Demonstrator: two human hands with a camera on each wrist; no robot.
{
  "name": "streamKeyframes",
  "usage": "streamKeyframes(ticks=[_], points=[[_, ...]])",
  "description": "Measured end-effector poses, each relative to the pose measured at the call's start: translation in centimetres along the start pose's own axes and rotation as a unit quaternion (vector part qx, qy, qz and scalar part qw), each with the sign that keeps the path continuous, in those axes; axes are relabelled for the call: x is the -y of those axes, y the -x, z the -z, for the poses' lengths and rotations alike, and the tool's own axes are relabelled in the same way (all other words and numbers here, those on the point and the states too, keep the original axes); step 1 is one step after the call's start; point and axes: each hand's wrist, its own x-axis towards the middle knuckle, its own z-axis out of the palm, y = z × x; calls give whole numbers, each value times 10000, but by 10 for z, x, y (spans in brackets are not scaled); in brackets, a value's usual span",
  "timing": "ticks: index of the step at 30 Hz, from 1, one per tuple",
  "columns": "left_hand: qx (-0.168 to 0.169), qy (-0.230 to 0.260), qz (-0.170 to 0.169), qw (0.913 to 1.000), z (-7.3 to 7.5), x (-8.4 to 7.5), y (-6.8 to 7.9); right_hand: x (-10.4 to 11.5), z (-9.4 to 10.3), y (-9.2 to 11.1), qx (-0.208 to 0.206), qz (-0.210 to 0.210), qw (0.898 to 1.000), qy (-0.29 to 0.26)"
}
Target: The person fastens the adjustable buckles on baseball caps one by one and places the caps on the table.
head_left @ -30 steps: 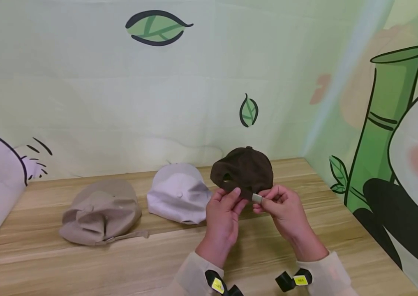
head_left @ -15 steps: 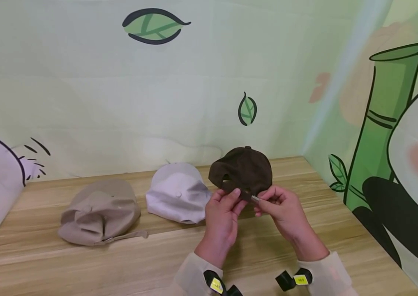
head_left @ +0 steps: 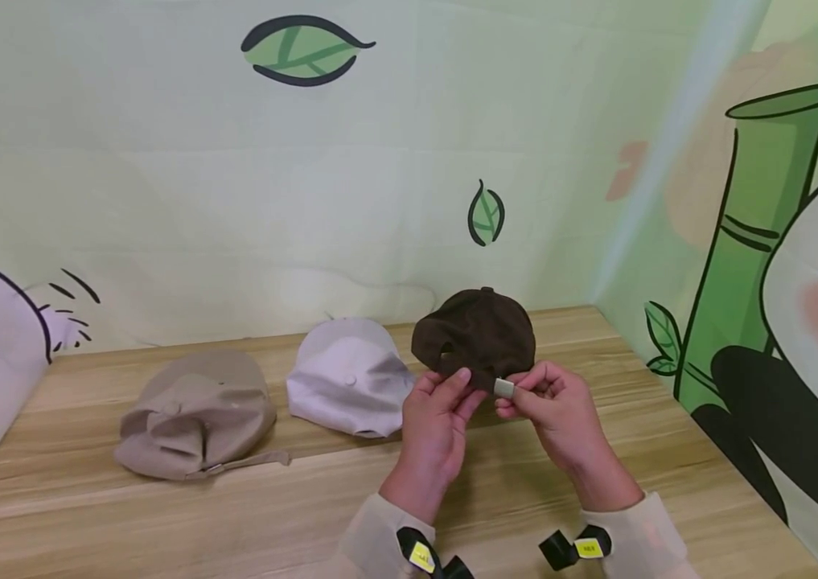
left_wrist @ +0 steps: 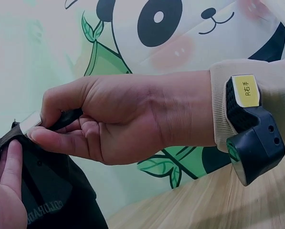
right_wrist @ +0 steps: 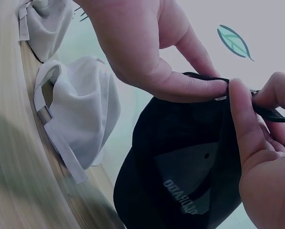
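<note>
A dark brown baseball cap (head_left: 495, 330) hangs above the table, its back strap held between both hands. My left hand (head_left: 433, 434) pinches the strap on the left, thumb on top. On the right, my right hand (head_left: 561, 410) pinches the strap end at the silver metal buckle (head_left: 503, 388). In the left wrist view the same buckle (left_wrist: 30, 122) shows its flat face right at the right thumb and fingertip. Pale lettering (right_wrist: 180, 196) is visible on the cap in the right wrist view. The left fingers partly cover the strap.
To the left on the wooden table (head_left: 235, 531) lie a white cap (head_left: 351, 378) and a beige cap (head_left: 199, 418), whose loose strap points right. A printed cloth backdrop (head_left: 162, 201) rises behind and along the right side.
The metal buckle, seen nearly edge-on half a second ago, has tipped so its flat face shows again, as it did a second ago. Both hands keep their places on the strap.
</note>
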Motion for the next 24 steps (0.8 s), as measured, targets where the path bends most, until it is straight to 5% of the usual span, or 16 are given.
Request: streamKeyframes(ticks=[9, 14, 24], points=[[-141, -46, -139, 9998, -2, 3, 0, -1, 1, 0, 320, -196, 9993, 61], [-102, -28, -139, 9998, -2, 1, -1, 1, 1, 0, 56, -228, 9987, 449], [-112, -69, -143, 9998, 2, -4, -1, 2, -2, 0, -119, -284, 9989, 363]])
